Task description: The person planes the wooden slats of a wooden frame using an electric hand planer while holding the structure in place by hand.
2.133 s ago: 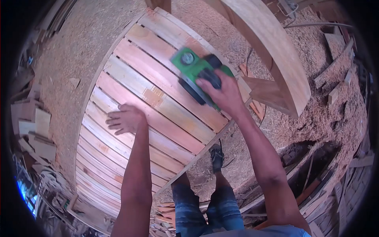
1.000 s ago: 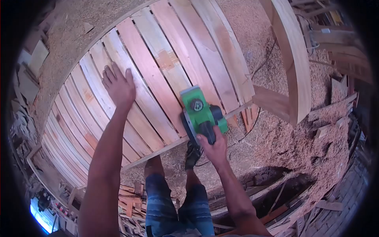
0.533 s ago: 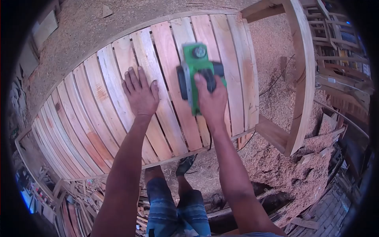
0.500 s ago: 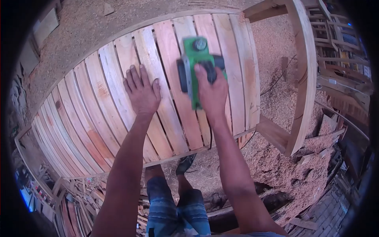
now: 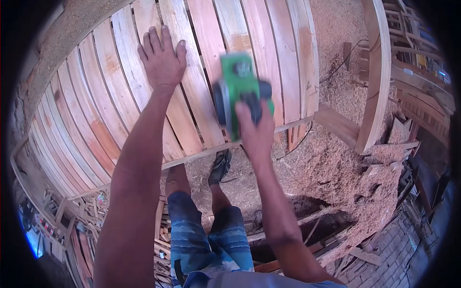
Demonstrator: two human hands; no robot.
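Observation:
A long panel of wooden slats (image 5: 101, 122) with narrow gaps between them stretches across the view. My right hand (image 5: 257, 125) is wrapped around the dark handle of a green electric planer (image 5: 234, 65), slightly blurred, over the slats by the panel's near edge. Farther left, my left hand (image 5: 164, 61) lies flat on the slats with its fingers stretched out and nothing in it. The planer's underside is hidden.
A wooden frame (image 5: 377, 72) stands at the panel's right end. Wood shavings (image 5: 331, 165) cover the floor, with a dark cable (image 5: 303, 140) near the panel's edge. Scrap wood (image 5: 86, 211) lies at lower left. My shoe (image 5: 221, 166) is just below the near edge.
My right hand has drawn the planer toward me, to the panel's near edge. The left hand stays on about the same slats, while the whole view has shifted.

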